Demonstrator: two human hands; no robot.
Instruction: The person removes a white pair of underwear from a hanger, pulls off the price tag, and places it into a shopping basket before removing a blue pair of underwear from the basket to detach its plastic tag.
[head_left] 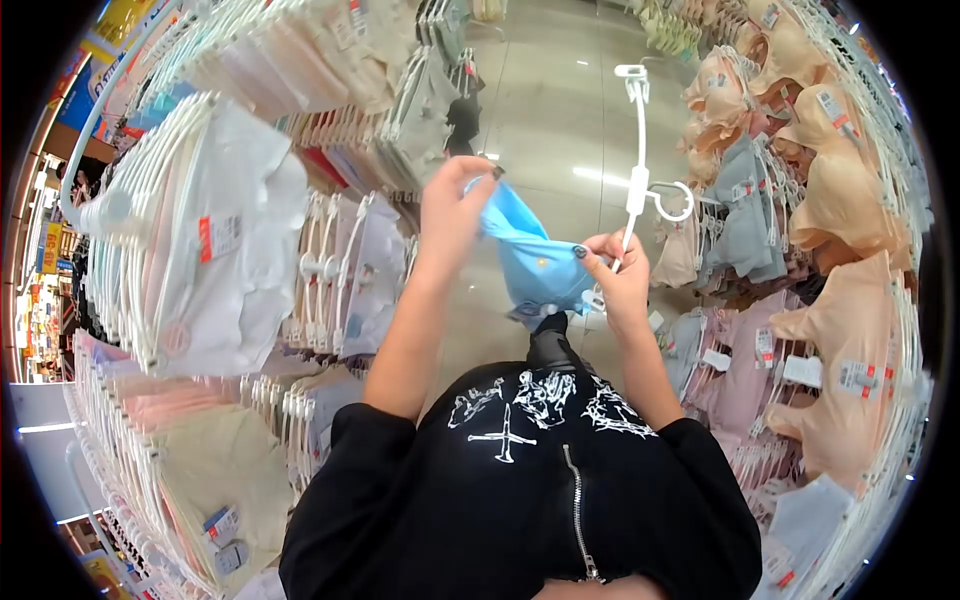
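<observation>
A light blue pair of underwear (535, 262) with a small yellow mark stretches between my two hands. Its upper end is pinched in the fingers of my left hand (455, 205), raised and slightly blurred. My right hand (622, 275) is closed around a white plastic clip hanger (637, 160), with the thumb by the garment's right edge. The hanger stands nearly upright, one clip at its top and its hook pointing right. Its lower end shows near the garment, partly hidden by my fingers.
Racks of pale underwear (235, 225) on white hangers line the left side. Along the right hang beige bras (835, 190), with grey and pink ones (750, 350) beside and below. A tiled floor (550, 90) runs between the racks.
</observation>
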